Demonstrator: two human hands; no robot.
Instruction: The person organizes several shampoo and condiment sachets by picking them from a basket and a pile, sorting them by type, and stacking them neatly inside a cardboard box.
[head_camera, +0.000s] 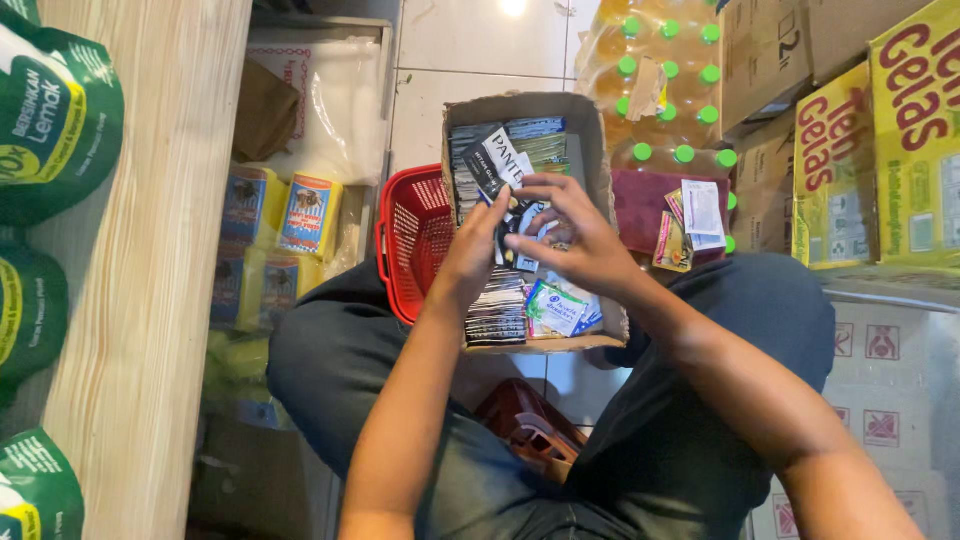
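Note:
A brown cardboard box (598, 150) rests on my lap, filled with rows of small sachets. My left hand (472, 252) and my right hand (578, 232) meet over its middle. Together they grip a strip of black-and-white sachets (497, 164) that lifts out of the box toward the far left. A stack of dark sachets (497, 310) and a green-and-white sachet (553, 308) lie at the box's near end.
A red plastic basket (412, 240) sits under the box's left side. Bottles with green caps (668, 90) stand wrapped behind it. Yellow cartons (880, 150) rise at the right, a wooden shelf (150, 250) with green pouches (50, 110) at the left.

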